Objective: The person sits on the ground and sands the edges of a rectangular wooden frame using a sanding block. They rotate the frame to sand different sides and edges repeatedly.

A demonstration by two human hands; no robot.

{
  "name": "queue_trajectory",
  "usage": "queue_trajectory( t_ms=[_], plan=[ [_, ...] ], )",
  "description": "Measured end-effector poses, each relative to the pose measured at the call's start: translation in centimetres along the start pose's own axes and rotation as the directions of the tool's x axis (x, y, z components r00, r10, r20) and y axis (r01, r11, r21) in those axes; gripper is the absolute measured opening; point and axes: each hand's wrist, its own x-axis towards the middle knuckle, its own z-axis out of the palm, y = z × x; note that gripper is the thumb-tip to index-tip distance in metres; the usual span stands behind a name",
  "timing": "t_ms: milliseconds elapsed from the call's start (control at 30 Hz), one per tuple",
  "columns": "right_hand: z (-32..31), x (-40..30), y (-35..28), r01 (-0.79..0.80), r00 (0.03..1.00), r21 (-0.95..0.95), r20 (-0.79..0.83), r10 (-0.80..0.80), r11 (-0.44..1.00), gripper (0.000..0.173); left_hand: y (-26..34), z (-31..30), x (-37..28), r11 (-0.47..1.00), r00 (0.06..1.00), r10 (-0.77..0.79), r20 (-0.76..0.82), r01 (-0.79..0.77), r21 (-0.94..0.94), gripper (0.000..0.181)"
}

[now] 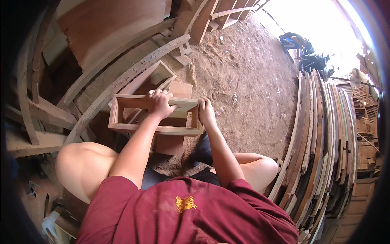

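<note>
A rectangular open wooden frame [179, 131], like a shallow bottomless drawer box, lies across in front of my knees. My left hand [161, 105] grips its far rail, fingers over the outer side and thumb along the inside. At the right end, my right hand [207, 113] holds the far corner, with the fingertips bent over the edge. Under the frame is a flat wooden board [170, 145], visible at the near side and again beyond the far rail. Another open wooden box [166, 71] sits tilted just behind, partly hidden by the frame.
Long timber rails [122, 80] of a workbench-like structure run along the left. A stack of long boards [320, 137] lines the right. Wooden shelving [228, 13] stands at the far end of the dirt floor [249, 79]. A person [297, 42] bends beside a motorcycle [317, 62] near the bright opening.
</note>
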Motion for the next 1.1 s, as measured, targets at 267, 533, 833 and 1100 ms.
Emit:
queue_trajectory(
  t_ms=[267,533,833,1100],
  plan=[
    [0.3,-2.0,-0.2,-0.015,1.000,-0.003,-0.006,0.015,1.000,0.041,-0.2,0.0,-0.3,1.000,1.000,-0.018,0.000,0.018,0.010,0.040],
    [0.6,-1.8,0.4,-0.018,1.000,0.026,0.005,0.018,1.000,0.041,-0.6,0.3,-0.3,1.000,0.999,-0.014,-0.038,0.014,-0.006,0.041],
    [0.9,1.6,0.3,0.006,0.997,-0.078,-0.075,-0.012,0.997,0.046,0.1,0.1,0.1,1.000,1.000,0.003,-0.020,-0.002,0.016,0.043],
    [0.3,-2.7,0.8,-0.039,0.999,-0.030,0.033,0.040,0.999,0.044,-0.8,0.2,-0.3,0.999,1.000,-0.015,-0.024,0.016,0.029,0.043]
  ],
)
